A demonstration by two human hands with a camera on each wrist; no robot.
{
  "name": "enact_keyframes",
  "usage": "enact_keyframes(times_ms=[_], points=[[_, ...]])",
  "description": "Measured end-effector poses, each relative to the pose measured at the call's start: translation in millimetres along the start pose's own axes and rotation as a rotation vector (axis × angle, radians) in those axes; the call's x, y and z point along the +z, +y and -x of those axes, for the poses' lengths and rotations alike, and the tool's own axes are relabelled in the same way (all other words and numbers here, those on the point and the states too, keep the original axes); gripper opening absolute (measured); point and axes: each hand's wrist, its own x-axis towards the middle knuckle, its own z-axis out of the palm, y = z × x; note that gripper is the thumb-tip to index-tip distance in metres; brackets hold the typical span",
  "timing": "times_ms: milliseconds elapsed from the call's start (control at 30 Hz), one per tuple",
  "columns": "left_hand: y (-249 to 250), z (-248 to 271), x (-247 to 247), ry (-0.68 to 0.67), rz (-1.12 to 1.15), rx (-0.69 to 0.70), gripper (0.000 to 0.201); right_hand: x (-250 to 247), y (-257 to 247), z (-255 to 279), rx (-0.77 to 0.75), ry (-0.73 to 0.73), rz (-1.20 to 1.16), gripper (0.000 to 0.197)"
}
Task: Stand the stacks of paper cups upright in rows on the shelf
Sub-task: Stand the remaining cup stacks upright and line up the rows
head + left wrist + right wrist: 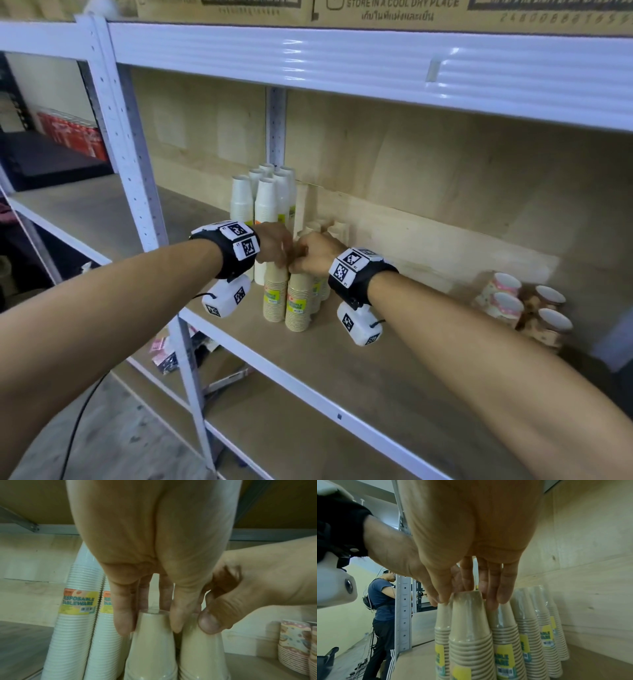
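Two wrapped stacks of tan paper cups stand upright, side by side, near the shelf's (376,363) front edge. My left hand (278,254) grips the top of the left stack (274,296). In the left wrist view its fingers (123,616) straddle that stack's top (150,642). My right hand (303,262) pinches the top of the right stack (298,306); its thumb (209,625) presses that stack (202,655). In the right wrist view my right hand (467,599) closes around the front stack (469,635). More tan stacks (527,628) stand in a row behind it.
Taller white cup stacks (265,202) stand upright behind and to the left. Patterned cup stacks (507,301) lie on their sides at the right. A white post (137,171) stands left, and a shelf beam (342,58) runs overhead. Another person (382,601) stands further off.
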Motion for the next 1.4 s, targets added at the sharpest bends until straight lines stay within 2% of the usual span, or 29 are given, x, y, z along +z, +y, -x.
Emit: enact_keyframes(times_ms=[100,333,533,633,767,967,1133,1267,1400], points=[[-2,2,2,-0.015,0.027,-0.006,0.038,5,-2,-4,-0.008,-0.035,0.037,0.027],[-7,4,2,-0.001,0.041,-0.003,0.040,4,-1,-7,-0.015,-0.053,0.053,0.027],[11,6,-2,-0.062,-0.007,0.046,0.032,-4,2,-1,-0.037,-0.061,0.092,0.033],[21,4,-5,-0.081,-0.014,0.057,0.031,-13,9,4,-0.048,-0.084,0.083,0.028],[41,-1,-7,-0.097,-0.021,0.079,0.032,-29,22,14,0.033,-0.073,0.093,0.030],[87,-18,-9,-0.111,0.004,0.190,0.030,-57,58,31,0.186,-0.009,0.146,0.037],[126,-41,-9,-0.052,0.075,0.263,0.025,-76,92,49,0.334,0.097,0.149,0.037],[151,-66,-7,0.034,0.039,0.327,0.027,-85,119,57,0.446,0.213,0.201,0.029],[171,-91,-1,0.134,-0.011,0.378,0.029,-94,141,61,0.530,0.269,0.162,0.031]])
